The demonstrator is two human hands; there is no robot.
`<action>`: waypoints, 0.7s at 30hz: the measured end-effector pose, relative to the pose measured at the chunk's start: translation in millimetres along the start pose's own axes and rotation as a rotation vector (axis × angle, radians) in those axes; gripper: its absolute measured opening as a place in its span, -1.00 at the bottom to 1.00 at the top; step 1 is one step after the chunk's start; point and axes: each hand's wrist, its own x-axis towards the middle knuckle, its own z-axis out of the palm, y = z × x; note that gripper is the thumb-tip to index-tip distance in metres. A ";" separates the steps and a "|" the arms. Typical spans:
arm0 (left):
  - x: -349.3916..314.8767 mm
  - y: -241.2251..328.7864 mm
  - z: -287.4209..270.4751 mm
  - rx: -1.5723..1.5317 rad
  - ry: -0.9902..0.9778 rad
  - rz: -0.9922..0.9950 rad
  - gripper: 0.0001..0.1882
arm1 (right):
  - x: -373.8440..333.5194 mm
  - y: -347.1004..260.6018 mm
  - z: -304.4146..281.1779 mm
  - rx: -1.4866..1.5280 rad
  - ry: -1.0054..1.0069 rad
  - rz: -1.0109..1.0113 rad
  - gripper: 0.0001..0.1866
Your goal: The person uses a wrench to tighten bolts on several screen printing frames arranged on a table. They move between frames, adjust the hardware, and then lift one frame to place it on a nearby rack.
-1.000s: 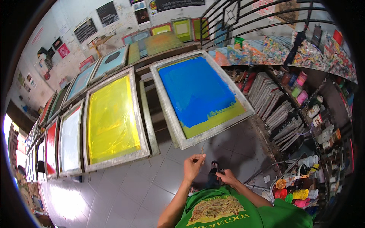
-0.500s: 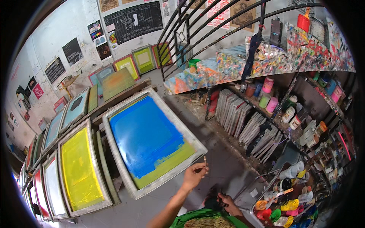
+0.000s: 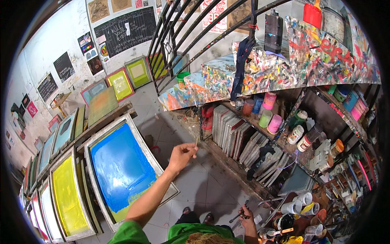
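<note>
Pinching a thin tan stick [image 3: 197,141] between thumb and fingers, the left hand [image 3: 183,156] has its grip pressed together, the other fingers curled in. From where I stand, the stick runs close to upright along its long axis, its free end poking past the fingers and away from the person's body. It hangs over the grey tiled floor [image 3: 211,179], right of the framed blue screen [image 3: 122,166], whose near right corner lies behind the forearm. Lower and farther right, the right hand [image 3: 247,217] has its grip curled around a dark slim object [image 3: 242,211], too small to make out, which slants down toward the left.
</note>
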 end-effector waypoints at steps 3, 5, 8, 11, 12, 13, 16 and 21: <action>64.2 26.5 9.1 0.128 0.009 0.097 -0.68 | 11.8 -5.7 -5.3 0.114 0.056 0.032 -0.68; 114.7 45.7 23.3 0.108 0.006 0.181 -0.66 | 24.9 -6.3 -12.7 0.180 0.020 0.037 -0.67; 202.6 80.1 51.5 0.037 -0.019 0.226 -0.70 | 46.5 -13.3 -8.2 0.174 0.102 0.112 -0.66; 299.9 88.5 69.0 0.180 0.081 0.431 -0.77 | 86.8 -20.1 -5.5 0.183 0.071 0.120 -0.68; 331.2 93.9 75.3 0.203 0.129 0.432 -0.78 | 98.1 -30.2 2.8 0.178 0.065 0.089 -0.67; 364.1 101.9 87.4 0.219 0.169 0.442 -0.79 | 108.2 -42.6 8.3 0.186 0.068 0.044 -0.66; 446.0 104.4 117.5 0.342 0.228 0.600 -0.84 | 140.6 -71.9 26.2 0.200 0.023 -0.087 -0.62; 545.5 110.8 165.1 0.472 0.289 0.566 -0.80 | 184.3 -92.7 31.4 0.229 -0.154 -0.321 -0.50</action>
